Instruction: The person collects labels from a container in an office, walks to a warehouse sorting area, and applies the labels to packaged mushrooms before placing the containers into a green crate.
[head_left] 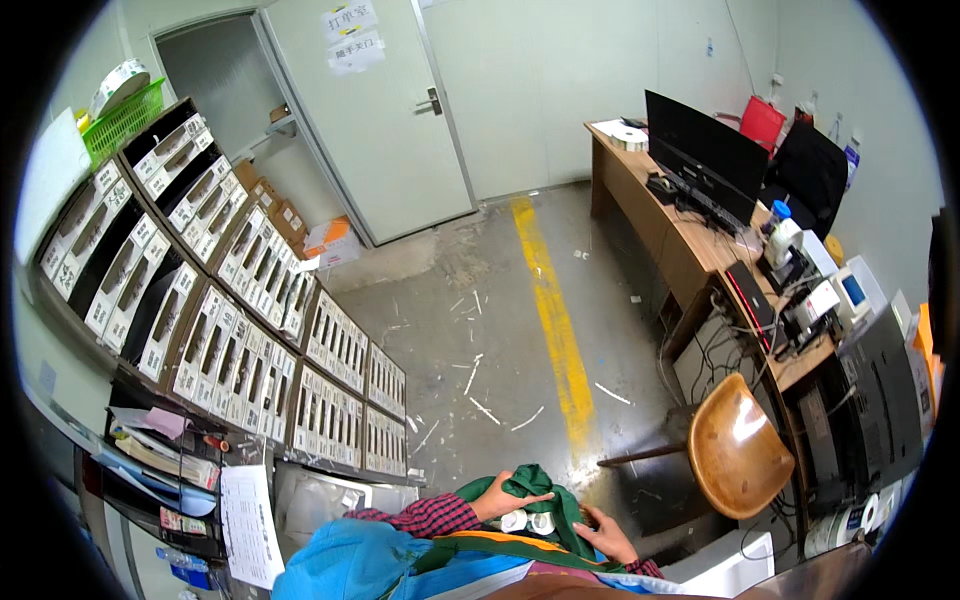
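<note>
Head view, looking down over the person's chest into a small room. Left hand, in a red plaid sleeve, is closed on a bunched fold of a dark green cloth, thumb and fingers pinching the top of the bundle. Right hand lies lower and to the right, fingers curled into the same cloth's edge; whether it grips firmly or only rests there I cannot tell, as the palm is partly hidden. The cloth sits close against the body, between the two hands, at the bottom middle of the view. Two small white round pieces show in the folds just under the left hand; what they are is too small to make out. An orange-edged green strap and blue fabric lie just below, toward the chest. Judgement on handling: the cloth is soft and will slump, so a pinch at two separated points, with both hands kept level, should hold it open better than one bunched grip; the white pieces look loose enough to slip out if the bundle tips. Outward: bare concrete floor with a yellow line running away from the person. A round wooden chair stands to the right, near a wooden desk carrying a dark monitor and cables. To the left, shelves of boxed parts. A grey door is shut at the far wall.
</note>
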